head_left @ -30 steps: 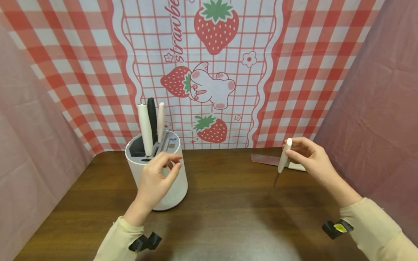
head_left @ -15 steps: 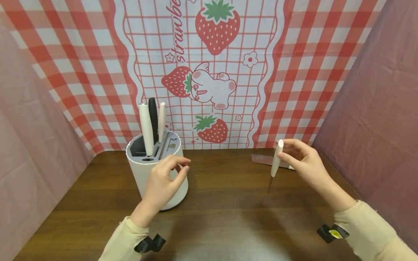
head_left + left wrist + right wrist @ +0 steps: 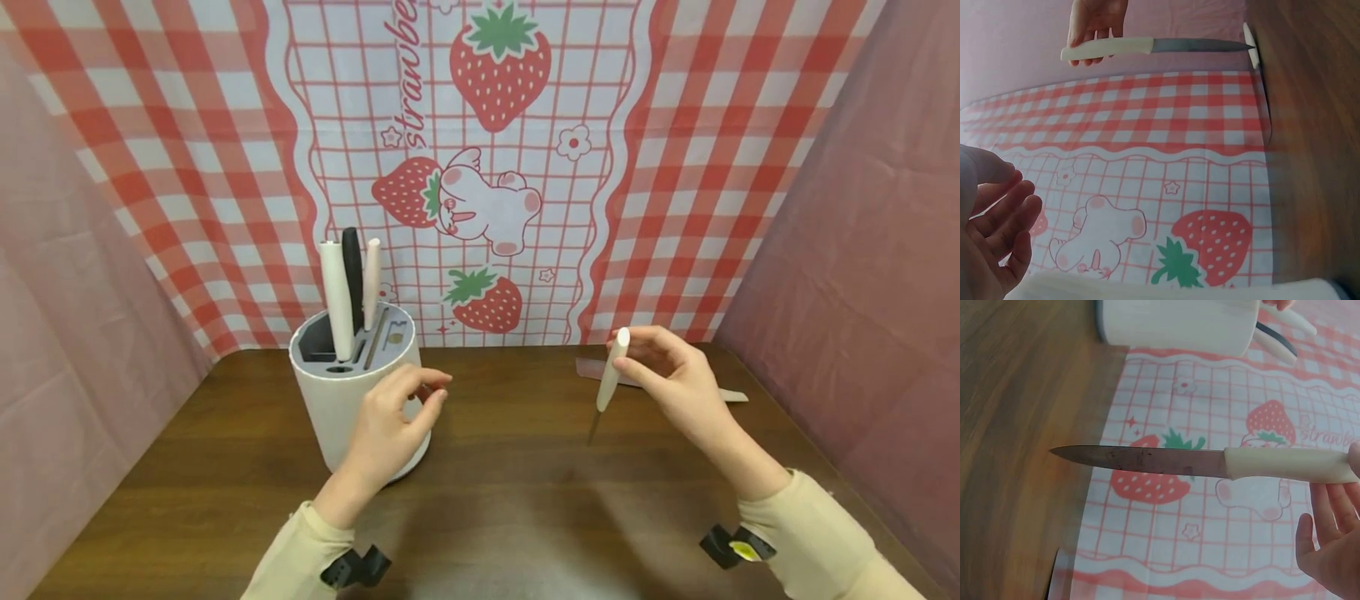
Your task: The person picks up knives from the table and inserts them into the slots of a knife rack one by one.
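Note:
A small knife with a cream handle hangs blade down in my right hand, which pinches the handle near its top end. In the right wrist view the pointed blade shows whole, bare of any cover. My left hand hovers in front of the white knife block, loosely curled and holding nothing. The block carries a white-handled tool, a black-handled one and a pale pink-handled one, all upright. Behind my right hand a broad-bladed knife with a white handle lies on the table, partly hidden.
The brown wooden table runs back to a strawberry-print cloth. Pink cloth walls stand on both sides. The block's grey top has several slots and openings.
My right hand has moved left with the small knife, away from the right wall, uncovering the lying knife's handle end. My left hand has drifted slightly right and toward me.

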Demonstrator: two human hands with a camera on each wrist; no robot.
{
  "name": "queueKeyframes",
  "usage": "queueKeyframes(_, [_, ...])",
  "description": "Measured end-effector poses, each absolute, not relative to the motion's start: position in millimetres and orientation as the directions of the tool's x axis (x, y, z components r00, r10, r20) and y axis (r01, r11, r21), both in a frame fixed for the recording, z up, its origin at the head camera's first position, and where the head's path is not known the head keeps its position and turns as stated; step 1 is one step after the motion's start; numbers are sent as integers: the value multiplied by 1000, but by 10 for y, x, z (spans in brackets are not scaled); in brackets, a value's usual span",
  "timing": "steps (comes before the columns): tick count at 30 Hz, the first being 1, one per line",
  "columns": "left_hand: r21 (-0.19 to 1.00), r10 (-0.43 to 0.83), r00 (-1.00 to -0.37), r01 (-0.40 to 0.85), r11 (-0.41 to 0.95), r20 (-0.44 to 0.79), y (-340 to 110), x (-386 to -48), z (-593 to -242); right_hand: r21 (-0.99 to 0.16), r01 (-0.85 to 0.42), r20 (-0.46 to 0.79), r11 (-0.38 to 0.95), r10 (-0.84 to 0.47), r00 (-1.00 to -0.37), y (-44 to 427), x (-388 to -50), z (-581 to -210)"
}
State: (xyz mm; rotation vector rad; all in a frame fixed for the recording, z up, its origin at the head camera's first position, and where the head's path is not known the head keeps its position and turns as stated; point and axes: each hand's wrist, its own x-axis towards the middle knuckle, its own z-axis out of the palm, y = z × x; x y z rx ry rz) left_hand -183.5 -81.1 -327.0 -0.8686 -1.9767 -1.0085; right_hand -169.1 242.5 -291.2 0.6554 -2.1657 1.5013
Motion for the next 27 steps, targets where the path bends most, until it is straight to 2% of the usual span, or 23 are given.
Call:
queueKeyframes(14, [442, 255, -558, 806, 394, 790, -577, -1783, -3316, -811, -532, 525, 243, -97, -845, 2173, -1668, -2951])
queueKeyframes(27, [469, 306, -570, 813, 346, 762, -381, -1742, -3269, -839, -478, 472, 259, -92, -877, 1939, -1581, -2927])
